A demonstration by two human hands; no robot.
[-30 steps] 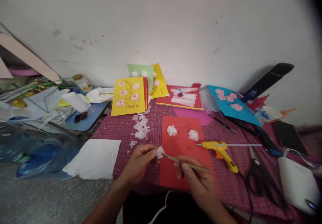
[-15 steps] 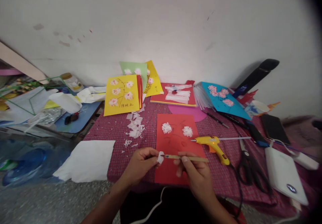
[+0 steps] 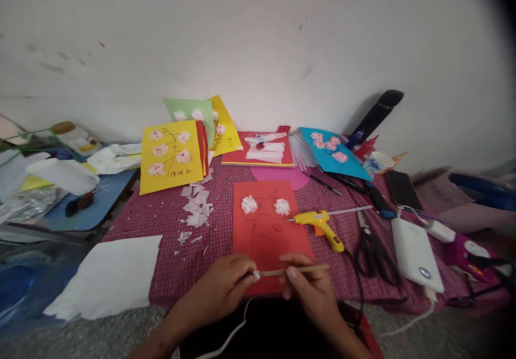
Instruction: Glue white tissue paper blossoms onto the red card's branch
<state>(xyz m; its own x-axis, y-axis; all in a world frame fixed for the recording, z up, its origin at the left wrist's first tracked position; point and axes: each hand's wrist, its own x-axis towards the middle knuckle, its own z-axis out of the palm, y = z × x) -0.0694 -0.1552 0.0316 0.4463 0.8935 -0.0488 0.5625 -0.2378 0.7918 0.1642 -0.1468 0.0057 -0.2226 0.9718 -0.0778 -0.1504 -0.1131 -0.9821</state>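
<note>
Between the fingertips of my left hand (image 3: 228,279) is a small piece of white tissue paper (image 3: 257,275), bunched up around the tip of a thin wooden stick (image 3: 278,272). My right hand (image 3: 308,284) grips that stick near its other end, fingers closed round it. Both hands are over the lower part of a red sheet of paper (image 3: 258,241). Two fluffy white paper flowers (image 3: 249,204) sit on its upper half, with dark drawn lines between and below them. To the right of the sheet lies a yellow hot glue gun (image 3: 320,222) with a glue stick in its back.
Torn white tissue pieces (image 3: 197,206) lie left of the red sheet, with a larger white sheet (image 3: 110,275) nearer me. Black scissors (image 3: 373,254) and a white power bank (image 3: 417,254) are on the right. Finished flower cards (image 3: 173,155) lean at the back.
The tissue piece, flat before, is now crumpled round the stick's tip. Both hands have come slightly lower and closer to me. My view has turned a little to the right.
</note>
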